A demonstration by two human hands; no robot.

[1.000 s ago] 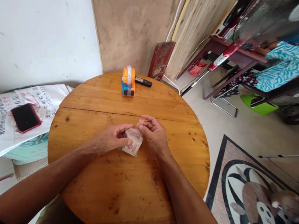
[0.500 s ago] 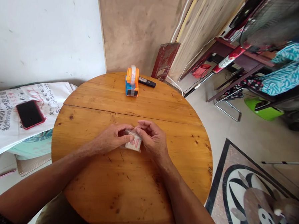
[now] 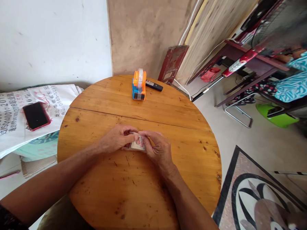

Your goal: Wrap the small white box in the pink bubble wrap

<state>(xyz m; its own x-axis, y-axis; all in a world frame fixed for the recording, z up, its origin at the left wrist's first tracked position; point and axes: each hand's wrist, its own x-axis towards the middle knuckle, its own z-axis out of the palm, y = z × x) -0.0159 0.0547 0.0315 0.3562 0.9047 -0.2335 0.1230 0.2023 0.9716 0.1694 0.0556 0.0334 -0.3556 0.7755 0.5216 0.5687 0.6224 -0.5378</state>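
Observation:
A small white packet with red print (image 3: 138, 144), in what looks like clear plastic wrap, is held low over the middle of the round wooden table (image 3: 107, 202). My left hand (image 3: 118, 139) grips its left side, thumb across the front. At its upper right, my right hand (image 3: 157, 146) pinches the packet's edge or wrapping between thumb and fingers. The fingers partly cover the packet, so its exact kind cannot be made out.
An orange and blue tape dispenser (image 3: 139, 85) stands at the table's far side beside a black remote (image 3: 154, 85). Left, a phone (image 3: 36, 115) lies on a white printed sack (image 3: 4, 121). A red chair back (image 3: 173, 64) rises behind; a person in patterned clothes (image 3: 296, 84) sits far right.
My right hand's fingers have closed in on the packet's upper right edge. The packet's face has tilted and is more covered. The view has shifted slightly left.

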